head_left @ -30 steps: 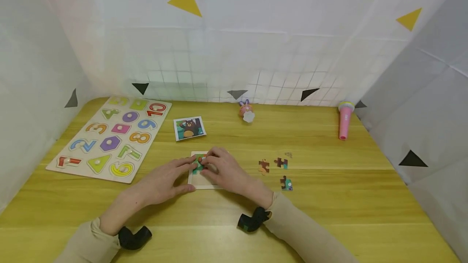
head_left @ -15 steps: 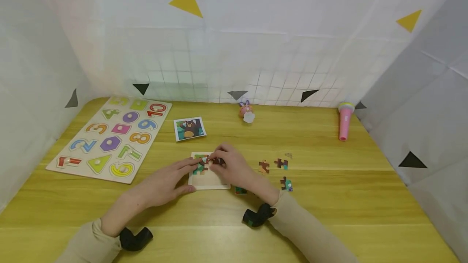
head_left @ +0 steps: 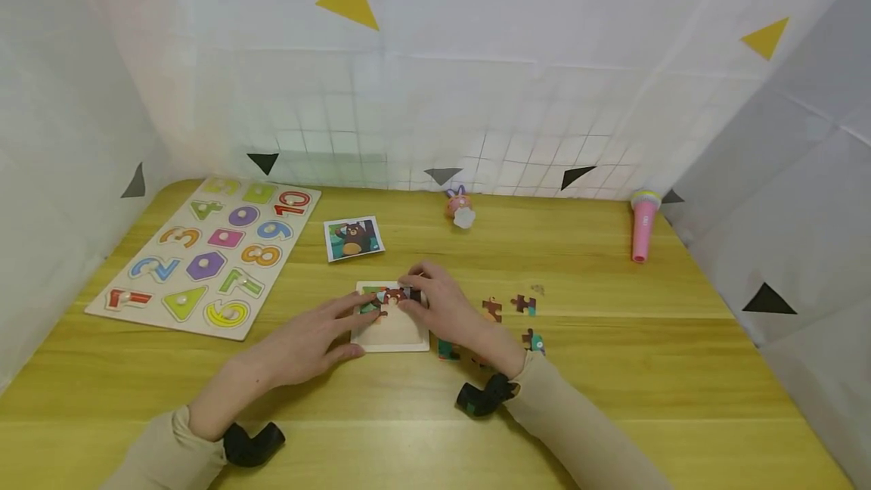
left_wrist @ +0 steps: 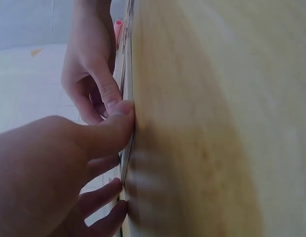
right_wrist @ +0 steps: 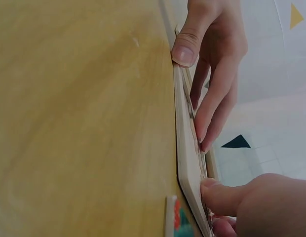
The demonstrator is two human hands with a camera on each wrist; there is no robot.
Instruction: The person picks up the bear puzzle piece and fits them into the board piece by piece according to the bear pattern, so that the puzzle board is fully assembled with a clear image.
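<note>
A shallow wooden puzzle tray (head_left: 392, 340) lies at the table's middle, with joined bear-picture pieces (head_left: 392, 297) along its far side and bare wood nearer me. My left hand (head_left: 299, 340) spans the tray's left side. Its thumb (right_wrist: 185, 53) rests on the near edge, and its other fingers, fairly straight, touch the pieces. At the tray's far right corner, my right hand (head_left: 450, 311) pinches a dark puzzle piece (head_left: 414, 294) between thumb and fingers; the piece is partly hidden. Several loose puzzle pieces (head_left: 523, 304) lie right of the tray, some partly covered by the right hand and wrist.
A bear picture card (head_left: 354, 239) lies behind the tray. To the left is a wooden number board (head_left: 206, 267). A small pink rabbit-eared toy (head_left: 459, 206) sits near the back wall, and a pink toy microphone (head_left: 642, 225) lies at far right.
My right hand has shifted rightward over the tray, from its far left area to the far right corner. More of the bear's face shows between my hands. The left hand stays almost in place.
</note>
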